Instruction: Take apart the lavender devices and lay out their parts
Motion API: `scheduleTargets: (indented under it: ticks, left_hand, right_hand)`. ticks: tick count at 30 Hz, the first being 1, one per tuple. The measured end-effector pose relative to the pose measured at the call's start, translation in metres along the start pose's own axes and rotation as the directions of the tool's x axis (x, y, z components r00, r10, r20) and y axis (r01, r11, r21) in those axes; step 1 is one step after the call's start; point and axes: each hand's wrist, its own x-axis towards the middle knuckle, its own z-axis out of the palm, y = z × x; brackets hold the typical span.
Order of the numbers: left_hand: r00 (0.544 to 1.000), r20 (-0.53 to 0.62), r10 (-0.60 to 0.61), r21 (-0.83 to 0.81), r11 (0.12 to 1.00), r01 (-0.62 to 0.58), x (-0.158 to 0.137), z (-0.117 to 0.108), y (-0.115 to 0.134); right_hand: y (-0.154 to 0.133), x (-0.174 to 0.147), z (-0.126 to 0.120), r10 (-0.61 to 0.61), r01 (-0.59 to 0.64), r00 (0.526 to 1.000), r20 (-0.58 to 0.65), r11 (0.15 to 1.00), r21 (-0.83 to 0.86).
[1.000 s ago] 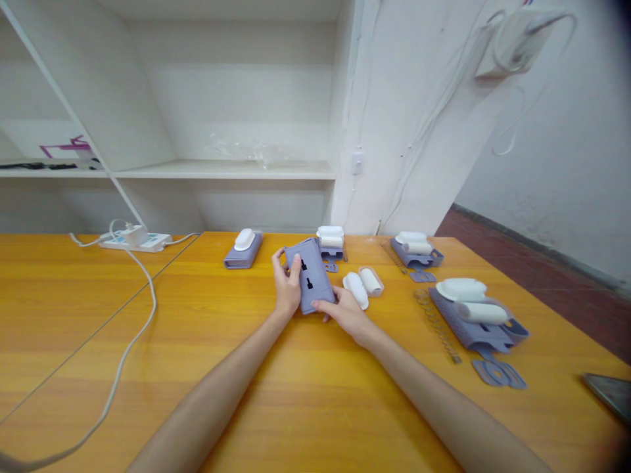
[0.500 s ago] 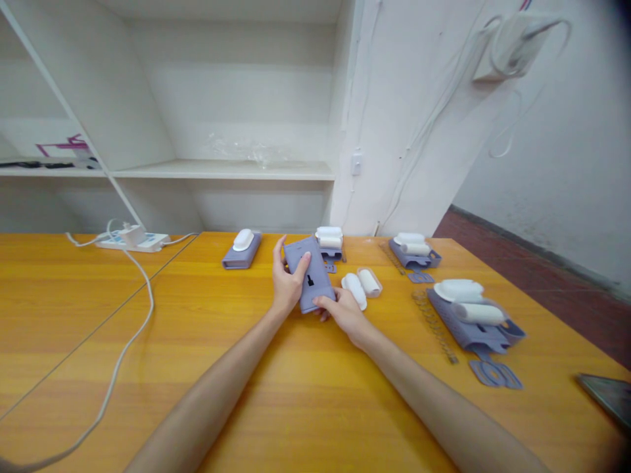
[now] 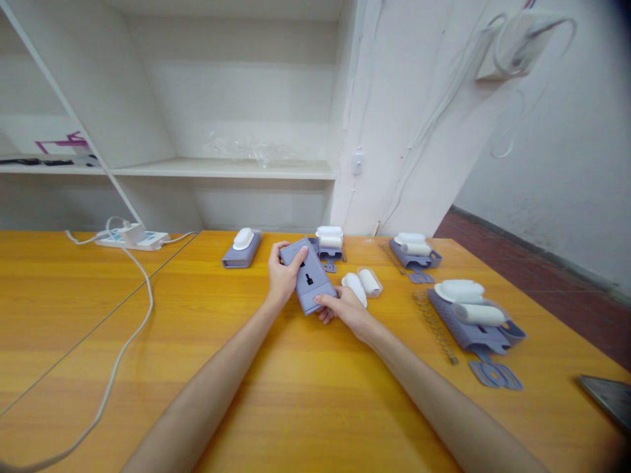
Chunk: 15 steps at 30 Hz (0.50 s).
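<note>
Between both hands, a lavender rectangular plastic case is held up tilted, its face with black slots turned toward me. My left hand grips its upper left side, thumb across the front. My right hand pinches the lower right corner, thumb in front and fingers partly hidden behind. Just beyond my right hand lie a white oval part and a white roller in a clear holder. Behind the case, partly hidden, sits another lavender case with white parts on top.
At the back left is a lavender case with a white cap. More lavender cases with white rollers stand on the right, beside a coiled spring and flat lavender pieces. A power strip trails a white cable; a dark flat device lies far right.
My left hand has shifted slightly left and its index finger has come down over the case's top edge. The case has turned a little, and more of a second black slot shows.
</note>
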Motion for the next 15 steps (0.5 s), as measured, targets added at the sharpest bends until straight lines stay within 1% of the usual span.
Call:
scheduleTargets:
  ticks: [6, 11, 15]
  left_hand:
    - [0.995, -0.035, -0.092, -0.069, 0.994, 0.089, -0.004, 0.006, -0.008]
    - [0.988, -0.047, -0.148, -0.097, 0.985, 0.143, -0.007, 0.010, -0.012]
    - [0.967, -0.040, -0.250, -0.154, 0.958, 0.241, -0.009, 0.012, -0.022]
  right_hand:
    - [-0.007, -0.004, -0.003, 0.053, -0.054, 0.999, -0.014, 0.997, -0.054]
    - [-0.011, -0.008, -0.004, 0.097, -0.098, 0.995, -0.025, 0.994, -0.040]
    - [-0.012, -0.010, -0.006, 0.160, -0.160, 0.987, -0.009, 0.987, -0.010]
